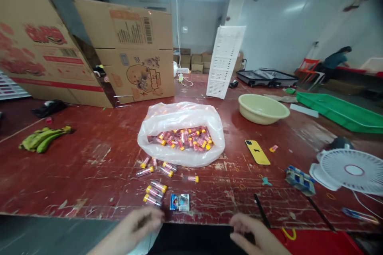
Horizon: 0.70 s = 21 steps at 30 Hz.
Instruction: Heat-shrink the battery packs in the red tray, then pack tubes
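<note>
A clear plastic bag (155,127) lies open on the worn red table (89,167), full of small pink tubes with yellow caps (185,138). Several more tubes (155,191) lie loose in front of the bag, beside a small printed card (180,202). My left hand (134,229) is low at the table's near edge, close to the loose tubes, blurred by motion. My right hand (254,235) is at the edge too, fingers curled over a dark surface; nothing shows in it.
Yellow phone (257,152), cream basin (262,108), white fan (350,171), green tray (338,111), bananas (44,138), large cardboard boxes (134,48), a white crate (226,61) and an open suitcase (266,77) stand around. A person bends at far right (336,60).
</note>
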Motion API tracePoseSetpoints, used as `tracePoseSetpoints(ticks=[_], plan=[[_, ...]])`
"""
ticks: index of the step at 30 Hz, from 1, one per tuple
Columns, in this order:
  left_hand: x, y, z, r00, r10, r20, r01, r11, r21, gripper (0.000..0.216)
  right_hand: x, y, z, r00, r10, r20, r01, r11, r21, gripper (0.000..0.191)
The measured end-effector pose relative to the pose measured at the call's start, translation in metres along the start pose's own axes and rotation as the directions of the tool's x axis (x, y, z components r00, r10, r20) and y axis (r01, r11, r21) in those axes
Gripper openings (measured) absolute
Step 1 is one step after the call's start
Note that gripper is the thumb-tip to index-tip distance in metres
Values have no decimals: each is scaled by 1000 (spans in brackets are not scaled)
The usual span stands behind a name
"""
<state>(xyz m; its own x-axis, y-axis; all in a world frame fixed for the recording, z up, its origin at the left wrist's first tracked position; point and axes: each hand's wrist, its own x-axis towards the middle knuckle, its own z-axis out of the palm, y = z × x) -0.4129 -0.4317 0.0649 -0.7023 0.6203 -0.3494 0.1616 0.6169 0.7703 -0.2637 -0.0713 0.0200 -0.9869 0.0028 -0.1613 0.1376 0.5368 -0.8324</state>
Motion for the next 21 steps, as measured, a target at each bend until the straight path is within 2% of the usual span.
tracePoseSetpoints(ticks=[1, 2, 4, 6, 8, 9, 11, 13, 14, 16, 17, 19, 21], plan=[[6, 10, -15, 993, 46, -111, -51, 998, -38, 42, 11, -4, -5, 998, -22, -59, 23, 1000, 17, 27], [16, 15, -29, 960, 84, -267, -95, 995, -29, 42, 22, -7, -8, 993, -44, -112, 47, 999, 24, 28], [43, 10, -53, 822, 127, -555, -154, 988, -1, 48, 44, -13, -10, 977, -94, -190, 101, 994, 29, 29], [74, -8, -69, 661, 63, -748, -176, 982, -73, 63, 62, -17, -10, 965, -125, -229, 133, 991, 19, 29], [101, -25, -82, 517, 18, -856, -152, 986, -70, 77, 74, -19, -10, 957, -130, -260, 134, 991, -1, 32], [112, -30, -88, 464, 29, -885, -125, 992, -32, 83, 77, -19, -11, 951, -124, -283, 126, 992, -12, 36], [131, -31, -104, 401, 107, -910, -65, 994, 88, 94, 82, -16, -15, 933, -105, -345, 103, 994, -22, 44], [149, -25, -125, 382, 185, -905, -38, 982, 185, 108, 89, -10, -21, 906, -59, -419, 61, 998, -9, 51], [160, -21, -137, 390, 218, -895, -35, 974, 222, 114, 94, -6, -24, 892, -33, -451, 40, 999, 6, 55], [183, -11, -158, 440, 261, -859, -36, 961, 274, 119, 111, 0, -32, 852, 10, -524, 18, 999, 48, 66], [195, -7, -167, 482, 264, -836, -36, 959, 282, 113, 123, 3, -36, 821, 23, -570, 21, 997, 70, 73], [218, 1, -180, 565, 202, -800, 2, 969, 246, 83, 153, 6, -48, 751, 26, -660, 42, 995, 87, 87], [235, 7, -184, 604, 100, -791, 68, 982, 176, 55, 186, 5, -62, 691, 15, -723, 51, 996, 70, 96]])
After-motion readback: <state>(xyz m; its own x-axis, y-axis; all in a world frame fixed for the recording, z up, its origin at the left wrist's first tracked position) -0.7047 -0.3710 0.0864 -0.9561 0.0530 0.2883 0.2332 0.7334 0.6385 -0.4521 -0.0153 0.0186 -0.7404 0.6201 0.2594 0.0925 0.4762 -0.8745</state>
